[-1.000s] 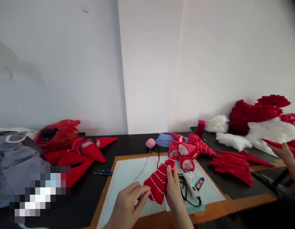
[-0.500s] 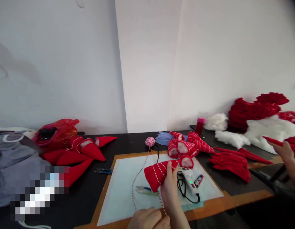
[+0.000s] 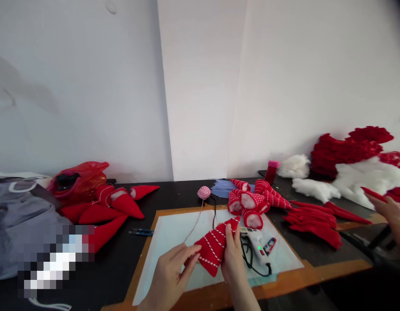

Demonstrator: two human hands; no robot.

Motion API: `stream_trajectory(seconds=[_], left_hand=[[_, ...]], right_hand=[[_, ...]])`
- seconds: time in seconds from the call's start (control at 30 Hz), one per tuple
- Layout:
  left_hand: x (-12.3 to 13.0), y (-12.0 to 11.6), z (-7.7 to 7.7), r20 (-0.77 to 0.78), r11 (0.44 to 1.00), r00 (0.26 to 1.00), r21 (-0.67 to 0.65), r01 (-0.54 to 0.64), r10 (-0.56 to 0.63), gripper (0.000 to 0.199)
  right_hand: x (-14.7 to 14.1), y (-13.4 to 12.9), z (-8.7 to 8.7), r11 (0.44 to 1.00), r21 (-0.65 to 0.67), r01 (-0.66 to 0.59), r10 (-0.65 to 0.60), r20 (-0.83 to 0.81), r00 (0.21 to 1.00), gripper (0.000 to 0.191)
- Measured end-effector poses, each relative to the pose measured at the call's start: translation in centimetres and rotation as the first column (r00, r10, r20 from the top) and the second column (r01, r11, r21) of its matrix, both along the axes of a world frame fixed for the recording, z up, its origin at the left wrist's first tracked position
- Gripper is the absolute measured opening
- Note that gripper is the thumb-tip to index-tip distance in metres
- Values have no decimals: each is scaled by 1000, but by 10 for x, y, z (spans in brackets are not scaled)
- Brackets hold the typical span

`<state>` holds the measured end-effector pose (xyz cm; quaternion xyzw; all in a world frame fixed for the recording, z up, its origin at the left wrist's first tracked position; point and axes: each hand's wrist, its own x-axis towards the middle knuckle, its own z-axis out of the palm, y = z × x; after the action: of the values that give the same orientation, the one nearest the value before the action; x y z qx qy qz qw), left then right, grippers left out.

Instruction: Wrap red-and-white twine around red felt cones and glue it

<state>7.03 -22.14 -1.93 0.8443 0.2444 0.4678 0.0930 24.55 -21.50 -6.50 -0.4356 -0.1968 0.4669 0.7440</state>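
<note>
My right hand (image 3: 232, 258) grips a red felt cone (image 3: 213, 249) wound with red-and-white twine, its tip pointing down toward me. My left hand (image 3: 169, 276) sits at the cone's left side, and the twine (image 3: 193, 227) runs into its fingers from a twine ball (image 3: 204, 192) at the far edge of the pale blue sheet (image 3: 183, 255). The sheet lies on an orange-brown mat under both hands. Just right of my right hand lies a white hot glue gun (image 3: 256, 246) with a black cord.
A pile of wound cones (image 3: 248, 203) stands behind the sheet, with flat red felt pieces (image 3: 313, 224) to its right. A co-worker's hand (image 3: 385, 211) holds red felt at the right. White stuffing (image 3: 368, 177), blue-handled snips (image 3: 140, 232) and a grey cloth (image 3: 18, 224) are nearby.
My left hand has come up from the bottom edge to the cone. The cone has turned, its tip swinging from the left to downward. The green-handled snips on the sheet are now hidden.
</note>
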Motion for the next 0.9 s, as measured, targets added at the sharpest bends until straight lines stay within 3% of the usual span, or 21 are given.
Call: stream_trajectory(seconds=[0.13, 0.2, 0.27, 0.4, 0.47, 0.57, 0.63, 0.73, 0.83, 0.9], left_hand=[[-8, 4, -3, -10, 995, 995, 6, 100, -100, 22], [-12, 4, -9, -48, 988, 992, 87, 124, -121, 29], [-15, 3, -17, -96, 966, 992, 239, 101, -80, 35], [-21, -3, -30, -207, 848, 978, 524, 79, 37, 36], [-23, -9, -32, -242, 810, 966, 582, 69, 91, 34], [-23, -19, -31, -297, 801, 943, 596, 59, 152, 32], [-20, -23, -34, -294, 819, 943, 572, 44, 155, 28], [-13, -26, -50, -201, 846, 971, 533, 0, 126, 20], [-7, -26, -71, -149, 870, 977, 490, -60, 151, 19], [-4, -27, -82, -92, 862, 982, 498, -95, 162, 19]], right_hand=[[1, -5, 10, 994, -38, -100, 97, -83, 992, 95], [1, -7, 13, 983, -23, -180, 177, -85, 980, 85], [0, -9, 15, 964, -21, -266, 264, -71, 962, 74], [-1, -10, 13, 929, -61, -366, 366, -16, 931, 60], [-2, -9, 9, 911, -87, -404, 408, 37, 912, 60], [-4, -7, 3, 887, -143, -440, 460, 176, 870, 61], [-1, -5, -1, 890, -184, -417, 455, 318, 832, 60], [14, -4, -3, 940, -212, -266, 340, 567, 750, 53], [42, -10, 2, 976, -193, -102, 214, 752, 624, 35], [59, -18, 8, 986, -163, -41, 160, 829, 536, 37]])
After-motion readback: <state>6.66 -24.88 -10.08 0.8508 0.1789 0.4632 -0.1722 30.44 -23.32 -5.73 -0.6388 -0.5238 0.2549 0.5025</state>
